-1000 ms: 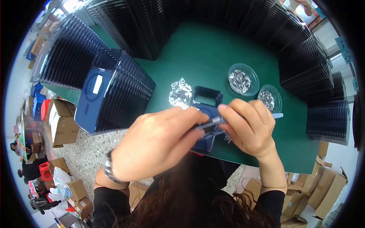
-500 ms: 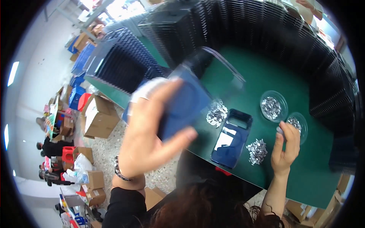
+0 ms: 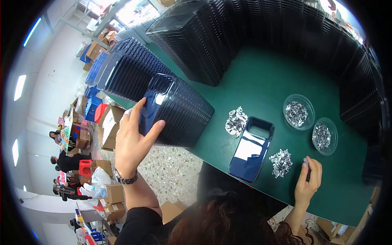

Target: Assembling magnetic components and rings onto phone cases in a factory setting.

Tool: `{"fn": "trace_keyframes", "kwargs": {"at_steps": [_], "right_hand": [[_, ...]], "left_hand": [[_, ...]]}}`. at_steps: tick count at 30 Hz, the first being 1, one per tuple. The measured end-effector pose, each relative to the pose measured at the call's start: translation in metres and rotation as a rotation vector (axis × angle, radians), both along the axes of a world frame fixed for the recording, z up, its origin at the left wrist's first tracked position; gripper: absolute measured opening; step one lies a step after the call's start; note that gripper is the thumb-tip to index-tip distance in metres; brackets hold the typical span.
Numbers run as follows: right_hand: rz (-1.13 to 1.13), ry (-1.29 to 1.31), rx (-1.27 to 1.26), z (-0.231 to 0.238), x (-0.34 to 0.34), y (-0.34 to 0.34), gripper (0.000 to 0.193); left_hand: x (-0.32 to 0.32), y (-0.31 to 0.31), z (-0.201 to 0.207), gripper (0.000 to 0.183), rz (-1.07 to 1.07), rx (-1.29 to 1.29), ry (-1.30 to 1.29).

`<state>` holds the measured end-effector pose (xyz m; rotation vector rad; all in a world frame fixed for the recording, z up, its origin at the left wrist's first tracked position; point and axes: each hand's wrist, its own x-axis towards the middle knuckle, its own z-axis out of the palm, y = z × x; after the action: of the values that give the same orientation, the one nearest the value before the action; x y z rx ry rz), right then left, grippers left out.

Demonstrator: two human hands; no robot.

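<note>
My left hand (image 3: 136,141) rests with spread fingers on the top dark blue phone case (image 3: 157,98) of a tall leaning stack (image 3: 185,118) at the table's left edge. Thumb and fingers lie on its glossy surface, and the palm hides its near end. Another dark blue phone case (image 3: 245,165) lies on the green table in front of me. Right of it, my right hand (image 3: 309,179) is pinched, a small pale thing showing at its fingertips. Nearest that hand is a pile of small silvery pieces (image 3: 281,163); a second pile (image 3: 236,121) lies left of the case.
Two round clear dishes (image 3: 299,127) of small silvery pieces stand on the green table (image 3: 261,81) at the right. Tall dark stacks (image 3: 204,45) ring the far side, with another stack (image 3: 126,73) at the left. Cardboard boxes (image 3: 108,128) and people (image 3: 69,161) are beyond on the left.
My left hand has carried a blue phone case left and down onto the stack, and its fingers have spread. My right hand has drawn back slightly from the dishes, still pinched.
</note>
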<state>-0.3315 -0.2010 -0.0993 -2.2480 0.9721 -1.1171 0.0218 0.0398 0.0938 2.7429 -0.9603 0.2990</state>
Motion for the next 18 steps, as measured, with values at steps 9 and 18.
{"fn": "trace_keyframes", "kwargs": {"at_steps": [9, 18], "right_hand": [[-0.086, -0.022, 0.092, -0.007, -0.007, 0.016, 0.014], [-0.125, 0.004, 0.098, -0.013, -0.024, 0.021, 0.016]], "left_hand": [[0.004, -0.012, 0.001, 0.077, -0.047, 0.024, -0.103], [-0.008, 0.012, -0.001, 0.083, -0.061, 0.058, -0.040]]}}
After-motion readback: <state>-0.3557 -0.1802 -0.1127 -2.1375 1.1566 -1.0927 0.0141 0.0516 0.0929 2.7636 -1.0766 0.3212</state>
